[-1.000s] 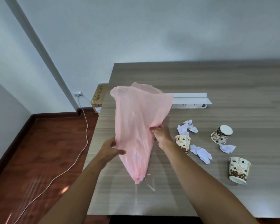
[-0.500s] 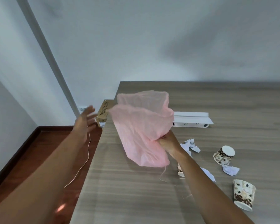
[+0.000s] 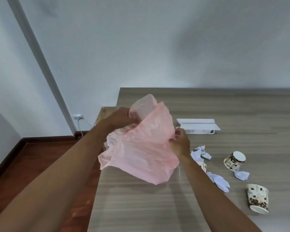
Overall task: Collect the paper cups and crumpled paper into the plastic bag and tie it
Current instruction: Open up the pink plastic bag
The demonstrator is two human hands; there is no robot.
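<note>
A thin pink plastic bag (image 3: 141, 148) billows in the air over the left part of the wooden table (image 3: 241, 106). My left hand (image 3: 120, 118) grips its upper left edge and my right hand (image 3: 180, 144) pinches its right edge. To the right, on the table, lie three patterned paper cups: one tipped over (image 3: 234, 160), one on its side near the front (image 3: 258, 200), and one mostly hidden behind my right forearm (image 3: 202, 166). Crumpled white paper pieces lie among them: one (image 3: 200, 152), another (image 3: 219, 180), and a third (image 3: 241, 174).
A white power strip with a flat white box on it (image 3: 197, 125) sits behind the cups. A cardboard box (image 3: 102, 115) stands on the floor beside the table's left edge, near a wall socket with a white cable (image 3: 78, 117). Red-brown floor lies to the left.
My left hand, flung out to the left half a second ago, has come back and taken hold of the bag's upper edge. The bag has spread wider between both hands.
</note>
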